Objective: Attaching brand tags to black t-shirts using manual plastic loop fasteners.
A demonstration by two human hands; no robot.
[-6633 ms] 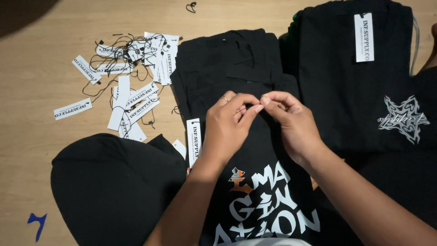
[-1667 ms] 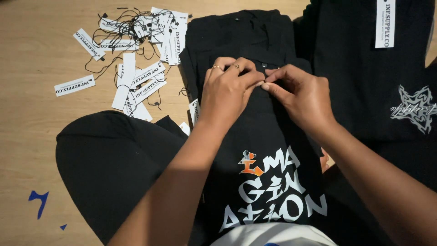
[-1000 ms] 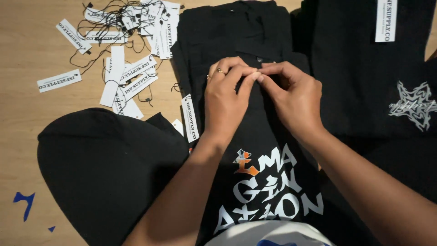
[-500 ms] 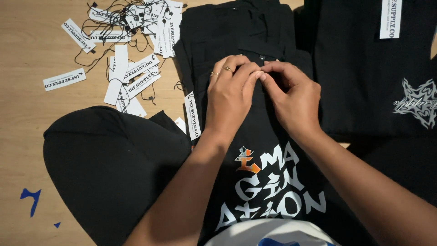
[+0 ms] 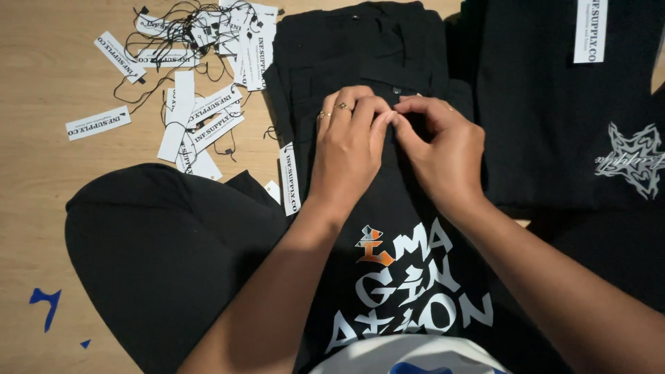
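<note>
A folded black garment (image 5: pixel 360 62) lies on the wooden floor in front of me. My left hand (image 5: pixel 350 149), with rings on two fingers, rests on it with fingers bent. My right hand (image 5: pixel 443 149) sits beside it. The fingertips of both hands meet and pinch the black fabric just below a small dark button (image 5: pixel 397 90). What is between the fingertips is hidden. A white paper tag (image 5: pixel 289 179) lies at the garment's left edge, next to my left wrist.
A pile of white paper tags with black strings (image 5: pixel 201 76) is scattered at the upper left. A second black garment stack (image 5: pixel 554 125) with a white tag (image 5: pixel 590 31) and star print (image 5: pixel 634 166) lies at right. My knee in black cloth (image 5: pixel 166 256) fills the lower left.
Both hands have stayed pinched together on the black fabric, shifting only slightly. The view has drifted a little.
</note>
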